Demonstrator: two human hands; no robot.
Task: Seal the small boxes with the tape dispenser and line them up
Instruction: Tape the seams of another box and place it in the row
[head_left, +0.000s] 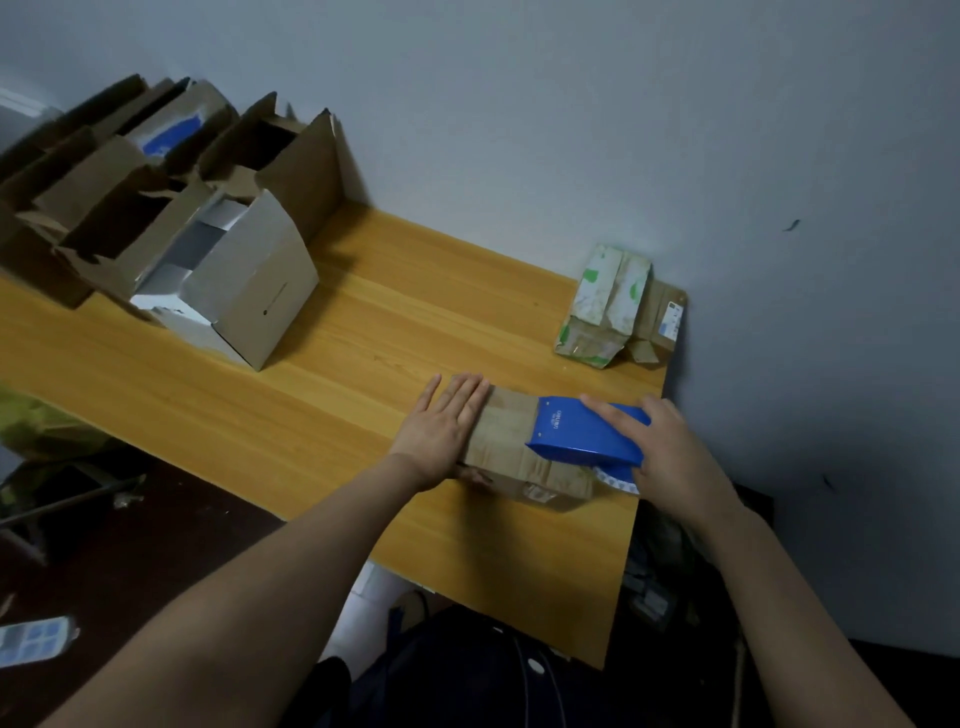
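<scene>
Two hands are seen at one small brown box (511, 447), which is lying on the wooden table (311, 364) near the front right corner. The left end of this box is pressed down by the left hand (441, 431). Its fingers are straight and flat, and nothing is held in it. A blue tape dispenser (587, 434) is set on the right part of the box top and sticks out past it. It is held by the right hand (670, 457), with the fingers laid over it; the thumb is hidden. A green and white box (602, 306) and a plain brown box (662, 317) are set touching, side by side, by the wall (571, 130) at the back right. Many open boxes (130, 182) are crowded at the back left.
</scene>
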